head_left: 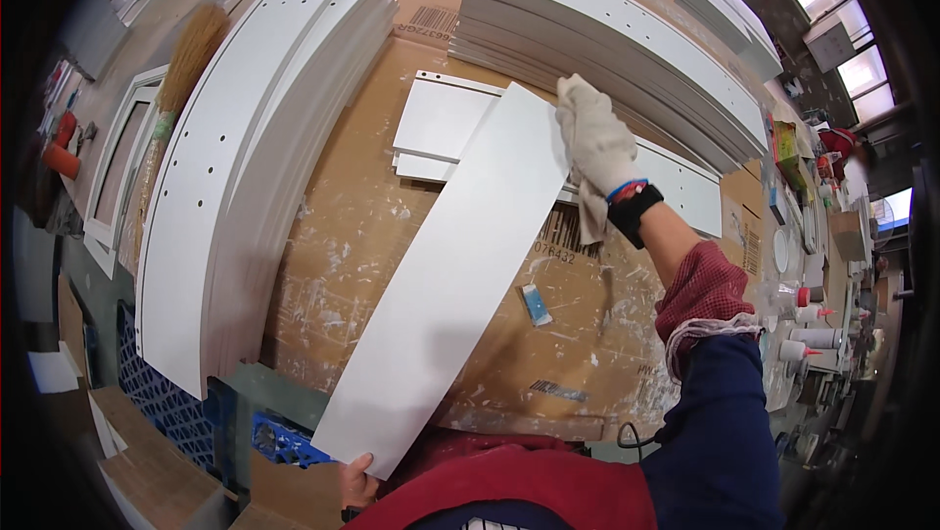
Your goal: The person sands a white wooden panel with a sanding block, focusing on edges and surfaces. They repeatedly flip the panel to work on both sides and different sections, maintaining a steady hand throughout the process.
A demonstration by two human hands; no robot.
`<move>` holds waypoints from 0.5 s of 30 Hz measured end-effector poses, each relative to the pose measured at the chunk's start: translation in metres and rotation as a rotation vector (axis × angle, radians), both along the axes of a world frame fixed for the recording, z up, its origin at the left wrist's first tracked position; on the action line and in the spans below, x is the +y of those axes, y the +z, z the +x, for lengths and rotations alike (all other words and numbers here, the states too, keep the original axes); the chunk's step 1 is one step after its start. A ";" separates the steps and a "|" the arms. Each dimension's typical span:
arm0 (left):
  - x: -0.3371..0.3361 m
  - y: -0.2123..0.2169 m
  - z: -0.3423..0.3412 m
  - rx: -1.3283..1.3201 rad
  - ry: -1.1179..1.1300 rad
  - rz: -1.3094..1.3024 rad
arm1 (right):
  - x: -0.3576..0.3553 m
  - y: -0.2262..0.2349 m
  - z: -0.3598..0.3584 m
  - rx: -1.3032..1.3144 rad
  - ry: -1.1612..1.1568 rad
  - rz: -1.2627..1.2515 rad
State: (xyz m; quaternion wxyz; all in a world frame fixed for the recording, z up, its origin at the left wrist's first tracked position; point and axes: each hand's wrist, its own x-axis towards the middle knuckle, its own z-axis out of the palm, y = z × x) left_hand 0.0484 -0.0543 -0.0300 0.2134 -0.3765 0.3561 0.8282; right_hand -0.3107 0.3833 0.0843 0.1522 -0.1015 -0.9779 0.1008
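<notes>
A long white panel (460,265) lies slantwise across a cardboard-covered bench (352,226), its near end over the bench edge. My left hand (354,480) grips that near end from below, bare-fingered. My right hand (593,138), in a white cloth glove with a dark wrist strap, presses a pale rag (590,212) on the panel's far right corner. The rag hangs down below the glove.
Stacks of white drilled panels stand at the left (225,168) and far right (607,30). Smaller white boards (441,128) lie under the panel's far end. A blue-white small object (536,305) rests on the cardboard. Glue bottles (808,334) crowd a table at right. A broom (191,55) lies at left.
</notes>
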 end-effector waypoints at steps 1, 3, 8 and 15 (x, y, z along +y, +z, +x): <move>-0.004 -0.005 0.003 0.006 0.003 0.013 | -0.008 -0.001 0.015 -0.082 0.146 0.061; 0.000 -0.013 0.006 0.016 0.036 0.024 | -0.039 0.000 0.048 -0.237 0.438 0.141; 0.007 0.020 -0.009 0.009 -0.023 -0.010 | -0.016 0.001 0.034 -0.227 0.311 0.050; 0.011 0.012 -0.010 0.099 0.080 -0.019 | -0.037 0.002 0.050 -0.310 0.294 0.293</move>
